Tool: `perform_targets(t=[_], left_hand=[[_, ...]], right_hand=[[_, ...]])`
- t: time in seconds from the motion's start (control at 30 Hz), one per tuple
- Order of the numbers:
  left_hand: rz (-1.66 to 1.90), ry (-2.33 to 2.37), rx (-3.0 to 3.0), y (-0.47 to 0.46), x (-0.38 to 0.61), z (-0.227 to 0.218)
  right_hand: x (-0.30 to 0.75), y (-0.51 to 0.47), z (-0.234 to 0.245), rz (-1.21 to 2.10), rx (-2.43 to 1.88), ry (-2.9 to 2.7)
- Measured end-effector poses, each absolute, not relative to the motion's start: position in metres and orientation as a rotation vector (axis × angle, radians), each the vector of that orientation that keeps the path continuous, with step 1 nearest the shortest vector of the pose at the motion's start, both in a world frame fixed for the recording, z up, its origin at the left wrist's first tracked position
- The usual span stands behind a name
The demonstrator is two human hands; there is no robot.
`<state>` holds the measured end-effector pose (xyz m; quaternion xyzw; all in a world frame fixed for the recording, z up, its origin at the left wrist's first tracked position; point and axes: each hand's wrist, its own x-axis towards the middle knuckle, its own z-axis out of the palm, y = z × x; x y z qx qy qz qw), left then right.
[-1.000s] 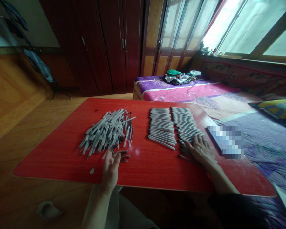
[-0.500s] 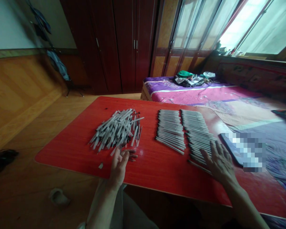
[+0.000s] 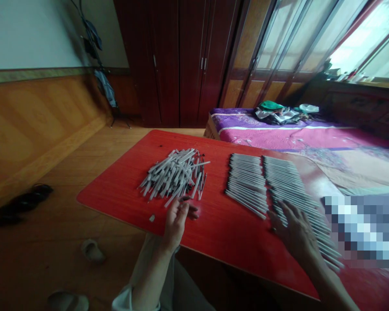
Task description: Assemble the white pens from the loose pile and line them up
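My left hand point(image 3: 177, 220) is held palm up over the near edge of the red table, its fingers loosely bent and apart, with nothing visible in it. Just beyond it lies a jumbled heap of thin pale pen-like sticks point(image 3: 173, 175), some with dark ends. My right hand point(image 3: 293, 226) rests palm down with spread fingers on or just above the dark-ended side of the right row of sticks point(image 3: 285, 172), covering part of it. To its left, a second row of sticks point(image 3: 246, 181) lies side by side, dark ends facing left.
The red table point(image 3: 116, 185) carries a small pale scrap point(image 3: 152, 218) near its front edge. A blurred-out flat item point(image 3: 359, 229) is at the right. Beyond stand a bed point(image 3: 278, 136) with a bundle on it and dark wardrobes point(image 3: 194, 65). Slippers point(image 3: 93, 250) lie on the floor.
The view has turned left, so everything appears further right. My right hand has moved left across the right row towards its dark ends. My left hand stays near the heap.
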<state>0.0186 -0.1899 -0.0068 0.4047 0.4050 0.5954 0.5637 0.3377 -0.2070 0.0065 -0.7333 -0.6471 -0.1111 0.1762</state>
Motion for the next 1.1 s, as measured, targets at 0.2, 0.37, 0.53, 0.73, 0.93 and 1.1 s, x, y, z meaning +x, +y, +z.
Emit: perform_targets(t=[0.2, 0.37, 0.53, 0.73, 0.93, 1.1], left_hand=[[1.396, 1.017, 0.967, -0.190, 0.016, -0.009], [1.372, 1.033, 1.013, -0.190, 0.017, -0.006], [1.317, 1.074, 1.094, -0.191, 0.018, -0.004], [1.345, 1.226, 1.398, -0.189, 0.020, 0.002], [1.310, 1.609, 1.912, -0.156, 0.027, 0.015], [1.068, 1.733, 2.138, -0.128, 0.044, 0.015]], right_hand=[[0.231, -0.152, 0.031, 0.152, -1.836, -2.105], [0.170, -0.111, 0.039, 0.226, -2.065, -2.090], [0.151, -0.096, 0.038, 0.235, -2.200, -2.047], [0.156, -0.098, 0.040, 0.347, -2.258, -2.021], [0.162, -0.103, 0.033, 0.364, -2.256, -1.999], [0.165, -0.112, 0.026, 0.252, -2.203, -2.029]])
